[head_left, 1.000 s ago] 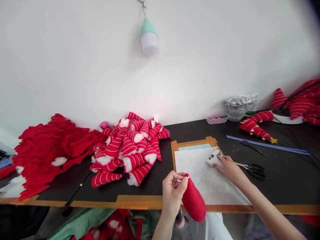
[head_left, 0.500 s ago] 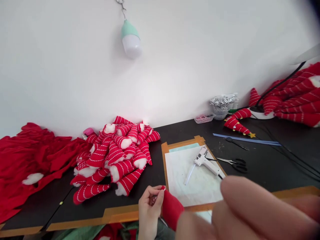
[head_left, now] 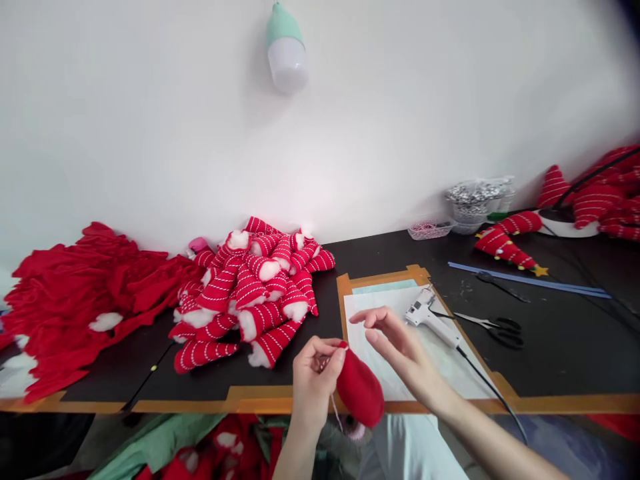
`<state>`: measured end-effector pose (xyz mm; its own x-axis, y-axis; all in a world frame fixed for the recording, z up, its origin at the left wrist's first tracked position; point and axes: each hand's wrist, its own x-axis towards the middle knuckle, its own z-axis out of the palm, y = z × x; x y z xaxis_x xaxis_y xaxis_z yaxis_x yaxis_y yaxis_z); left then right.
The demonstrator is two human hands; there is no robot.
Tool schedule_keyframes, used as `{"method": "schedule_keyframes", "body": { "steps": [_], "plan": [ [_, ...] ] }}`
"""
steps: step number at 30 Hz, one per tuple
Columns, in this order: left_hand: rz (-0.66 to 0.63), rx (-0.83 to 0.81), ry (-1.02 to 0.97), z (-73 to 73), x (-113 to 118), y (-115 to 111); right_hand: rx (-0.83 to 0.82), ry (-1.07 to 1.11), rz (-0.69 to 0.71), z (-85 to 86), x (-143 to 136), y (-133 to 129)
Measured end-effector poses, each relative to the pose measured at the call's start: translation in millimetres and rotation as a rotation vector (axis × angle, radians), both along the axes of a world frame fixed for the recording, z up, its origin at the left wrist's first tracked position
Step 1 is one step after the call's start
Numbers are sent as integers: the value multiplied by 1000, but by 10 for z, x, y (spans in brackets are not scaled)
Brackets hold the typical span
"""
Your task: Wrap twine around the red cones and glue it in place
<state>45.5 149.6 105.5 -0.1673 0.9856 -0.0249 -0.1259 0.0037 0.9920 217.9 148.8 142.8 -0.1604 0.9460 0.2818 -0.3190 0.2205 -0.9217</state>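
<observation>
My left hand (head_left: 316, 377) is closed, pinching the edge of a stuffed red fabric piece (head_left: 360, 387) between thumb and fingertips. The rounded piece hangs to the right of the hand, just in front of the table edge. A pale strand (head_left: 336, 412) dangles below the hand, near a small pinkish round thing (head_left: 354, 428) partly hidden by the red piece. My right hand (head_left: 395, 343) hovers up and to the right of the red piece, over white paper (head_left: 373, 333). Its thumb and fingers are apart, and I see nothing between them.
A white glue gun (head_left: 434, 321) lies on the paper, with black-handled scissors (head_left: 495, 327) beside it. Striped red stuffed pieces (head_left: 255, 287) are heaped at centre left, beside red fabric (head_left: 85, 287). Blue strips (head_left: 530, 280), a decorated striped cone (head_left: 510, 247) and plastic tubs (head_left: 470, 207) stand rightward.
My right hand has moved from close in front of the camera to above the paper, near the red piece. My left hand keeps its pinch. The view has shifted left.
</observation>
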Motion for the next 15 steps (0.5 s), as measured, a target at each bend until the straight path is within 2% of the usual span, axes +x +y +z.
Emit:
{"method": "schedule_keyframes", "body": {
  "steps": [3,6,10,12,15],
  "plan": [
    [-97,-31,-102,79,69,23,-79,-35,161,-536,38,41],
    [-179,-102,-156,80,139,85,-183,12,288,-782,54,-64],
    [-261,-122,-85,-18,183,233,-328,127,232,-776,32,-150],
    [-260,-41,18,-75,187,282,-413,204,173,-728,31,-140],
    [-207,69,161,-139,194,260,-490,279,9,-679,23,-102]
  ]
}}
